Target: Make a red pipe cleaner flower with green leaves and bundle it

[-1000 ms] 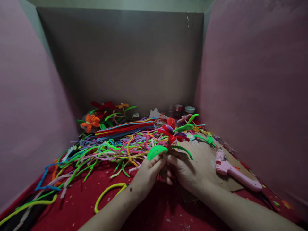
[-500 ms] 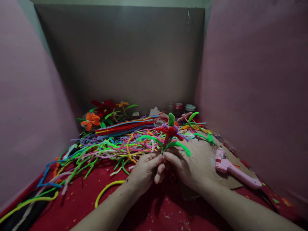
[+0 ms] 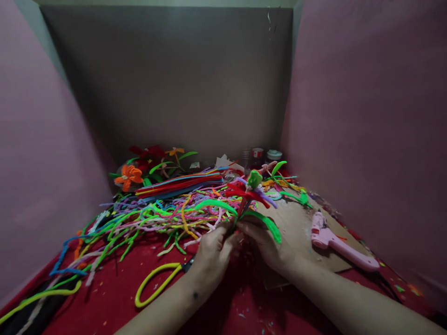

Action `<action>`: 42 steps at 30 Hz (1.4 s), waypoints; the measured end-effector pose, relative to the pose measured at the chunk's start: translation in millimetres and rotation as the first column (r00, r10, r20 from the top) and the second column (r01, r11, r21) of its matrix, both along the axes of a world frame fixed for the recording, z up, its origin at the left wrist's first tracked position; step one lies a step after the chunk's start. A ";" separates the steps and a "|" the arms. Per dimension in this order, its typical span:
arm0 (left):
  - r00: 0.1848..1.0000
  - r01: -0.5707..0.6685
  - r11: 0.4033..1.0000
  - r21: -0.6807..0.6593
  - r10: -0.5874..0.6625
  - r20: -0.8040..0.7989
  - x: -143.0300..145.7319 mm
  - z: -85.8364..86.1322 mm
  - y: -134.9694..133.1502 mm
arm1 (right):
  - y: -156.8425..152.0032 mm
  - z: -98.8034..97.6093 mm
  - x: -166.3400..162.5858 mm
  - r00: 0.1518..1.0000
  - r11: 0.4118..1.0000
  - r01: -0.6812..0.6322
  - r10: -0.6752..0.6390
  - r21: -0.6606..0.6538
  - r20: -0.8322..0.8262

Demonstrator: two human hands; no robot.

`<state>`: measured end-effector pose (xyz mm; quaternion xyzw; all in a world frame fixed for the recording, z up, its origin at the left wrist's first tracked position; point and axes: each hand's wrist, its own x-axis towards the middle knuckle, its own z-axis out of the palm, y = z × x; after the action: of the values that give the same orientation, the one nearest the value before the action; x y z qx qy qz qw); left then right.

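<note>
Both of my hands meet low in the middle of the view, closed round the stem of a pipe-cleaner flower [image 3: 248, 190]. It has red and purple petals, a green centre, and green leaves curving out to either side. My left hand [image 3: 211, 255] grips the stem from the left. From the right, my right hand [image 3: 266, 245] pinches it just under the leaves. The flower stands upright above my fingers.
A tangle of loose coloured pipe cleaners [image 3: 153, 216] covers the red cloth [image 3: 111, 298] on the left. Yellow-handled scissors [image 3: 157, 284] lie by my left wrist. A pink glue gun [image 3: 337, 242] rests on a cardboard sheet [image 3: 300, 228]. Finished flowers [image 3: 131, 176] and small jars [image 3: 265, 157] stand at the back.
The flower has turned in my fingers, so its green centre now shows where a red tip was. My hands shifted slightly lower, uncovering the scissor blades.
</note>
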<state>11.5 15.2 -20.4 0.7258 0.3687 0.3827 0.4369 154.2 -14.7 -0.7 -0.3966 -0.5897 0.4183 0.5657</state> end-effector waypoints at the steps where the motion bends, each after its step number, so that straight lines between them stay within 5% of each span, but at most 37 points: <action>1: 0.997 -0.052 0.992 0.118 0.057 -0.046 -0.8 -2.3 -0.7 | 0.9 -1.2 -0.8 0.999 0.999 0.041 -0.041 0.005 0.011; 3: 0.984 -0.096 0.962 0.254 0.130 -0.118 -2.5 -5.2 -1.6 | 2.3 -3.1 -3.2 0.994 0.994 0.110 -0.111 0.011 0.010; 5: 0.978 -0.113 0.960 0.256 0.153 -0.142 -3.5 -4.6 -2.0 | 3.0 -5.0 -6.0 0.994 0.995 0.104 -0.104 -0.002 -0.031; 10: 0.997 0.050 0.985 -0.164 -0.041 0.059 0.0 5.0 -1.6 | 5.3 -16.2 -9.9 0.953 0.972 -0.197 0.158 -0.130 -0.258; 15: 0.877 0.396 0.795 -0.459 -0.180 0.446 2.2 4.7 1.6 | 10.2 -31.0 -11.4 0.855 0.911 -0.369 0.256 -0.183 -0.450; 17: 0.869 0.439 0.773 -0.459 -0.234 0.436 2.6 4.1 2.4 | 10.9 -33.1 -11.8 0.847 0.911 -0.363 0.236 -0.195 -0.476; 19: 0.934 0.316 0.892 -0.322 -0.234 0.270 3.0 3.2 1.7 | 10.2 -31.8 -12.3 0.868 0.937 -0.283 0.160 -0.204 -0.470; 21: 0.993 0.102 0.992 -0.072 -0.097 0.069 2.9 0.1 0.0 | 8.4 -27.6 -13.3 0.896 0.964 -0.176 0.073 -0.199 -0.438; 24: 0.995 -0.074 0.985 0.157 0.084 -0.058 1.7 -8.2 -2.6 | 5.2 -20.2 -15.0 0.955 0.982 -0.083 0.031 -0.167 -0.295; 34: 0.966 0.171 0.951 -0.257 -0.110 0.234 7.3 6.3 -5.0 | -0.2 -9.1 -5.9 0.982 0.979 -0.176 0.182 -0.105 0.044; 42: 0.880 0.381 0.809 -0.447 -0.169 0.443 4.1 3.9 -3.4 | -1.5 24.6 1.3 0.991 0.989 -0.130 0.128 -0.066 -0.031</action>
<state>15.6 11.8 -16.5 0.5369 0.2546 0.3333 0.7320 155.5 -16.2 23.9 -0.3710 -0.5921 0.4788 0.5315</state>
